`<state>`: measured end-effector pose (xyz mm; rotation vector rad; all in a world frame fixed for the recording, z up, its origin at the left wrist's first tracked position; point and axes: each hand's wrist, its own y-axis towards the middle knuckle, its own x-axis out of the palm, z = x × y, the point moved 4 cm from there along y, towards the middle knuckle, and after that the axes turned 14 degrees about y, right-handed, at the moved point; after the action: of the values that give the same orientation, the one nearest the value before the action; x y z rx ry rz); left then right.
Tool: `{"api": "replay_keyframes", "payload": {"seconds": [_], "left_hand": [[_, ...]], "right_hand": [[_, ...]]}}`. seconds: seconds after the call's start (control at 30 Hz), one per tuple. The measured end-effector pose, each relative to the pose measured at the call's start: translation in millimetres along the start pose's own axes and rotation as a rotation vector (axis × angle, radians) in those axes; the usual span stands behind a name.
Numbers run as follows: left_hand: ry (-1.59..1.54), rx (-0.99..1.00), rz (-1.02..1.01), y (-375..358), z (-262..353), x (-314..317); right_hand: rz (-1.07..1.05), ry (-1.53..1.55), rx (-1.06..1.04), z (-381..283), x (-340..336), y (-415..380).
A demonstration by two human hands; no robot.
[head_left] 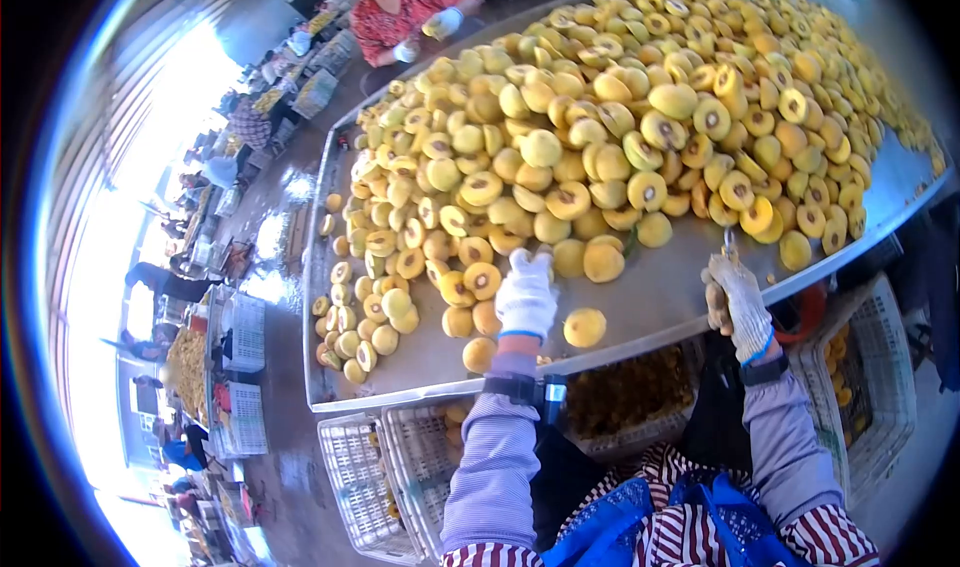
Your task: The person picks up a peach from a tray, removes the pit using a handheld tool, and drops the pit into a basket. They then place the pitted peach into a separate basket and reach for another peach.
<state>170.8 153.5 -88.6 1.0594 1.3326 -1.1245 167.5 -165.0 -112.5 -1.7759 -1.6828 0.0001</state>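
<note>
A large heap of halved yellow peaches [560, 147], many with brown pits or hollows showing, covers most of a metal-topped table [665, 292]. My left hand [527, 295], in a white glove, reaches over the near edge of the heap, fingers forward and slightly apart; no fruit shows in it. A loose yellow peach [585, 327] lies just right of it. In a soiled glove, my right hand [737, 302] is closed around a small metal tool [729, 239] near the table's front edge. The tool's tip points toward the heap; its handle is hidden in my grip.
White plastic crates [362, 472] stand below the table at left, and another crate [880, 367] holding fruit is at right. A dark-filled crate [630, 397] sits under the front edge. Across the table a person in red [400, 12] wears gloves; other people work further left.
</note>
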Motion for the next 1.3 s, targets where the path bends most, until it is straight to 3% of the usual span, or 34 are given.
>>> {"api": "replay_keyframes", "payload": {"seconds": [0.13, 0.2, 0.27, 0.33, 0.4, 0.47, 0.53, 0.6, 0.63, 0.67, 0.73, 0.77, 0.87, 0.97, 1.07, 1.13, 1.17, 1.2, 1.23, 1.3], "left_hand": [[0.153, 0.034, -0.042, 6, 2, 10], [-0.012, -0.008, -0.142, 1, -1, -7], [-0.266, -0.113, 0.073, -8, -16, -4], [-0.787, -0.144, 0.167, -27, -26, 5], [-1.633, -0.272, -0.091, -54, -17, -2], [-2.064, -0.229, -0.221, -84, -1, -5], [-2.081, -0.242, -0.318, -109, 18, -12], [-1.973, -0.183, -0.347, -132, 34, -21], [-1.83, -0.143, -0.237, -142, 39, -35], [-1.87, -0.084, -0.278, -146, 39, -25], [-1.707, -0.016, -0.172, -160, 31, -41], [-1.534, 0.044, -0.001, -165, 26, -44], [-1.225, -0.047, -0.09, -172, 18, -41], [-1.362, -0.111, -0.025, -176, 17, -45], [-1.425, -0.233, 0.066, -183, 5, -47], [-1.79, -0.258, 0.131, -186, 2, -35], [-1.91, -0.239, 0.052, -188, 4, -47], [-2.028, -0.231, -0.027, -193, 5, -57], [-1.999, -0.336, -0.1, -197, 4, -49], [-2.133, -0.222, -0.007, -201, 7, -57]], "right_hand": [[-0.002, -0.095, -0.049, -1, 4, -2], [-0.028, -0.152, -0.062, -1, 11, -11], [-0.06, -0.185, -0.055, -4, 17, -24], [-0.145, -0.166, -0.045, 7, 19, -40], [-0.152, -0.249, 0.087, 5, 43, -78], [-0.28, -0.274, 0.14, 19, 62, -101], [-0.368, -0.215, 0.265, 26, 85, -126], [-0.392, -0.242, 0.203, 37, 98, -134], [-0.361, -0.237, 0.182, 37, 102, -135], [-0.332, -0.231, 0.163, 35, 105, -138], [-0.31, -0.246, 0.129, 30, 112, -144], [-0.317, -0.265, 0.113, 27, 114, -147], [-0.357, -0.251, 0.124, 24, 123, -157], [-0.378, -0.22, 0.179, 25, 123, -164], [-0.54, -0.018, 0.294, 30, 126, -172], [-0.557, -0.048, 0.309, 30, 131, -182], [-0.518, -0.111, 0.247, 27, 138, -191], [-0.513, -0.138, 0.314, 28, 137, -194], [-0.514, -0.208, 0.309, 29, 136, -195], [-0.534, -0.309, 0.29, 31, 133, -197]]}}
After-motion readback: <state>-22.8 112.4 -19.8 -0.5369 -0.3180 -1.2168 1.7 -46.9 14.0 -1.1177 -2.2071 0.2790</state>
